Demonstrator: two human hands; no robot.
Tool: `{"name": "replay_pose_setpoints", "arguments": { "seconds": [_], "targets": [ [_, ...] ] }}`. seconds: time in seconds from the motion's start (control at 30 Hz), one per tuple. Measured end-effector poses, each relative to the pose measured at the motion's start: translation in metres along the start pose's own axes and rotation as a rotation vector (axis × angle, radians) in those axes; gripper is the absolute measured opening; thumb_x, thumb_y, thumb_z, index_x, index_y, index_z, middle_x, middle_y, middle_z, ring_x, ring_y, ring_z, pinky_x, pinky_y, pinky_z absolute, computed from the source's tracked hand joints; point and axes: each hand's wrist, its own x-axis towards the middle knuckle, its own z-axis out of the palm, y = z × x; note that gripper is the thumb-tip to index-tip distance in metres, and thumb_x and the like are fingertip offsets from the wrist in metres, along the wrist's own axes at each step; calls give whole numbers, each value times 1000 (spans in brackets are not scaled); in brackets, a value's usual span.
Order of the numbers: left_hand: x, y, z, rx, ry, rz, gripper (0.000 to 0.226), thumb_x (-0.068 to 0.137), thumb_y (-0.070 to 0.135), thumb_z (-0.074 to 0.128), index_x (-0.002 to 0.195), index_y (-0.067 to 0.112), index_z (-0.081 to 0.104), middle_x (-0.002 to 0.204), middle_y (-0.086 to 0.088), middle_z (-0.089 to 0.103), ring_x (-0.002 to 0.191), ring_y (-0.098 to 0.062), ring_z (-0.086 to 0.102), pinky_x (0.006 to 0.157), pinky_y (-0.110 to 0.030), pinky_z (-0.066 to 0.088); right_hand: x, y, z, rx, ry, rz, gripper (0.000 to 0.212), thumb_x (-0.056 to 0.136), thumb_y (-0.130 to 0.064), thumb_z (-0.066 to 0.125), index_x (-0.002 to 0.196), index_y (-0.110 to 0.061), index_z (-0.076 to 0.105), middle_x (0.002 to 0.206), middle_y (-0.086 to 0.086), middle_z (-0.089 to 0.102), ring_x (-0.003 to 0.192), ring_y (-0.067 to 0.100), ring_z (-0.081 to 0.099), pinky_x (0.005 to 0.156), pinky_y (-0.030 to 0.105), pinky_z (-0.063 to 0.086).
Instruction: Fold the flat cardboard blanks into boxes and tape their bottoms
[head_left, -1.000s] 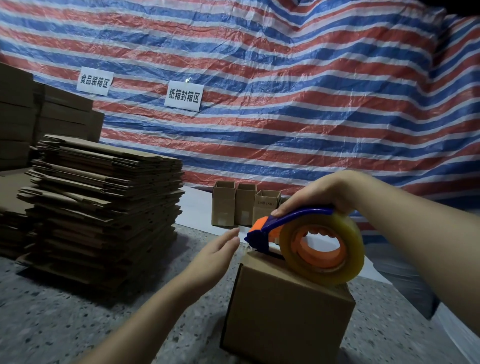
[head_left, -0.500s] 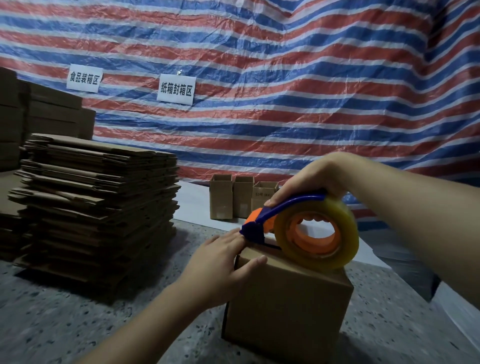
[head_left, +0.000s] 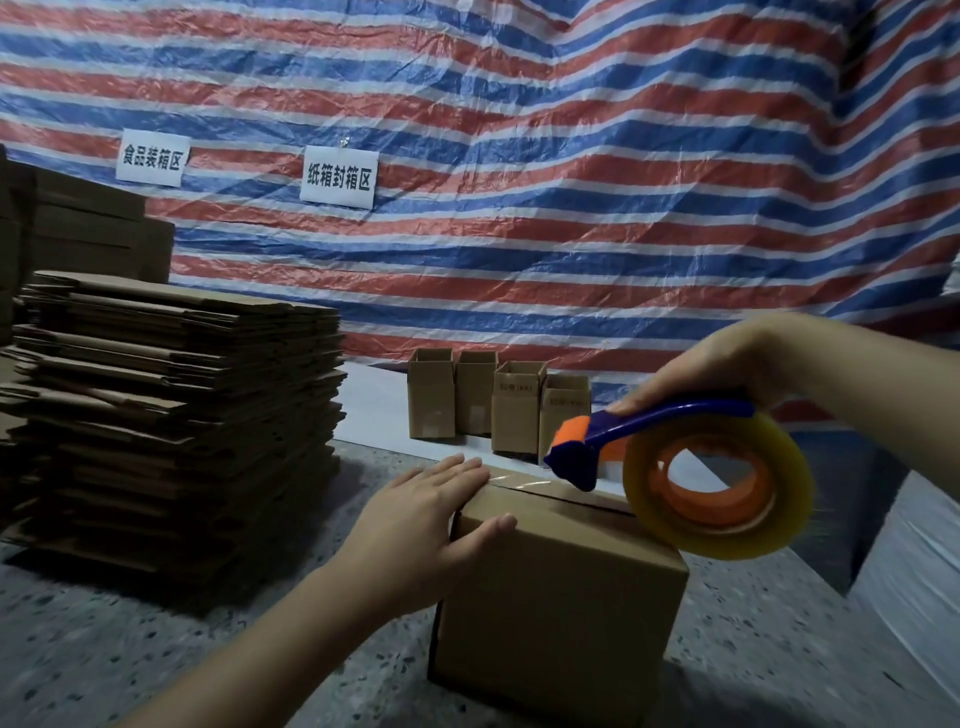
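Striped red-white-blue tarp is hanging behind everything, with two paper signs pinned on it, and the speckled floor is carrying all the stuff. Only one view here, the head camera. Near the front, a folded box is sitting flaps-up, and clear tape is already lying along its far-left end of the seam. The left hand is pressing flat on that corner, fingers straight and together, thumb lying against the near side. The right hand is gripping the blue handle of the tape dispenser, fingers curled round it, roll resting on the box's right edge, so I'd say the strip is maybe half run. Toward the back edge, four finished small boxes are standing open-topped; can't tell whether anything's inside. At the left, a tall stack of flat blanks is waiting, so honestly most of the job is looking undone.
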Motion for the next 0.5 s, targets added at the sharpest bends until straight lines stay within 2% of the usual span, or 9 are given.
{"name": "replay_pose_setpoints", "arguments": {
  "seconds": [0.1,0.17,0.23,0.3,0.37,0.43,0.5],
  "targets": [
    [1,1,-7,-3,-48,9,96,72,91,6,151,43,27,158,22,28,143,1,23,109,-21,10,2,7,3,2,5,-33,74,59,-63,83,113,-14,69,94,10,77,74,19,71,69,30,59],
    [4,3,-14,38,-55,34,98,71,92,3,148,40,33,153,18,38,138,-3,32,108,-21,17,1,3,5,-16,-1,-45,72,61,-62,82,113,-14,67,92,9,77,75,18,71,72,30,59],
    [9,12,-18,87,-38,40,104,69,94,2,147,33,34,149,10,45,135,-7,37,111,-25,24,0,-2,7,-46,-15,-46,65,65,-61,80,109,-14,68,84,6,76,68,16,71,63,28,58],
    [15,24,-18,146,-47,34,113,67,94,2,155,26,18,156,5,36,143,-12,29,117,-31,18,1,-7,9,-71,-17,-44,59,71,-61,78,106,-15,68,79,5,75,63,15,71,58,26,57],
    [21,35,-15,185,-90,76,114,66,94,-1,158,26,4,162,4,23,149,-12,17,120,-33,7,2,-11,10,-94,-16,-45,55,75,-60,76,107,-16,68,79,4,75,62,15,71,58,25,57],
    [23,43,-13,188,-155,139,111,68,93,0,158,29,6,164,6,19,150,-9,12,119,-30,-2,3,-14,10,-110,-31,-46,56,74,-60,76,108,-17,68,79,4,75,63,15,71,58,26,57],
    [24,44,-13,203,-190,170,106,70,91,4,157,31,16,162,7,23,149,-8,15,115,-27,-4,4,-14,10,-107,-48,-46,57,71,-59,77,109,-17,68,80,4,75,64,14,71,58,26,57]
  ]
}}
